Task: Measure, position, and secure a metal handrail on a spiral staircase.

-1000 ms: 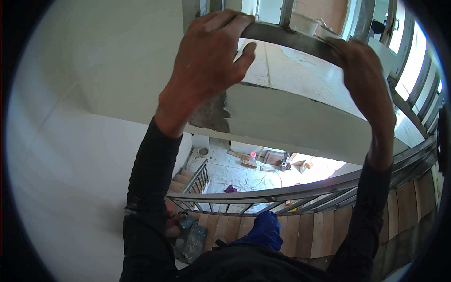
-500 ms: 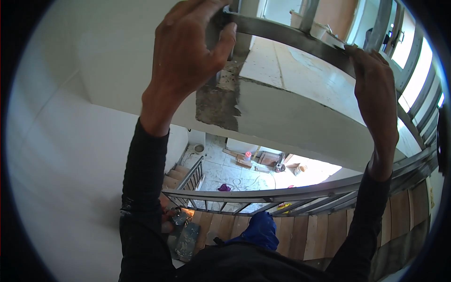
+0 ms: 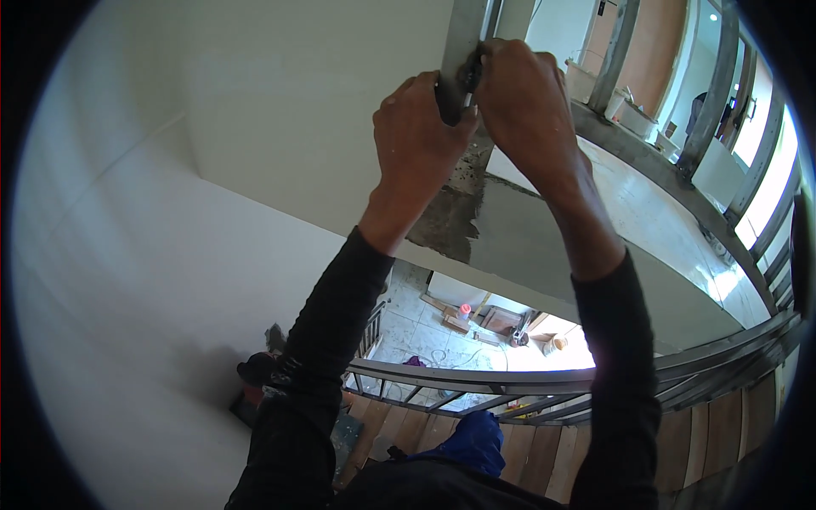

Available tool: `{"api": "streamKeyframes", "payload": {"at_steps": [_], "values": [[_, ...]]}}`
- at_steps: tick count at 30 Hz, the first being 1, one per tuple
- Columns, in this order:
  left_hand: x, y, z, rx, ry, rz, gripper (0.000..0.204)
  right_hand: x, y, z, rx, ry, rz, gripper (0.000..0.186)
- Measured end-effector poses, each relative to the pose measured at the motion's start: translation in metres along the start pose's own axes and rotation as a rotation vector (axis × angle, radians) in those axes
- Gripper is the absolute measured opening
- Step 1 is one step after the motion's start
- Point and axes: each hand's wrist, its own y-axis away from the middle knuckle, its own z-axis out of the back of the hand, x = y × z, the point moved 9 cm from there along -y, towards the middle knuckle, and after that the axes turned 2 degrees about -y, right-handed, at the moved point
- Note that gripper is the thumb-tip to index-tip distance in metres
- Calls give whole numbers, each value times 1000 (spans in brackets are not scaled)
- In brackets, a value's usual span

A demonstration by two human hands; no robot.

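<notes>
A grey metal post (image 3: 461, 44) of a stair railing rises at the top centre, close to the wall. My left hand (image 3: 418, 146) is closed round its lower part from the left side, thumb toward the right. Against the post's right edge, my right hand (image 3: 529, 109) is curled at a dark, rough spot where a bottom rail (image 3: 633, 143) meets it. Its fingertips are mostly hidden behind the hand. Below the hands lies a patch of bare grey cement (image 3: 449, 223) on the edge of the white landing (image 3: 646, 200).
Upright bars (image 3: 710, 93) continue to the right, with buckets (image 3: 578, 83) behind them. Beneath me a lower railing (image 3: 476, 380) curves past wooden stair treads (image 3: 531, 450). Far below, a tiled floor (image 3: 408, 319) holds boards and a bucket (image 3: 554, 344). A white wall (image 3: 170, 280) stands left.
My right hand has left the bottom rail farther right and come in beside my left hand at the post. The whole view has shifted, so the post shows more fully.
</notes>
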Motion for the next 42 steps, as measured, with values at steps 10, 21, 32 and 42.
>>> {"api": "streamKeyframes", "payload": {"at_steps": [10, 21, 32, 42], "values": [[15, 5, -9, 126, -103, 52, 36, -4, 3, 66, -349, -70, 17, 23], [17, 58, 16, 294, 1142, 541, 56, 68, 57, 21, -88, -178, 293, 24], [55, -46, 55, -212, 273, 94, 33, -7, 8, 129, -494, 165, 156, 61], [-2, -24, 2, -232, 728, -12, 47, -111, -88, 112, -381, -304, -425, 86]]}}
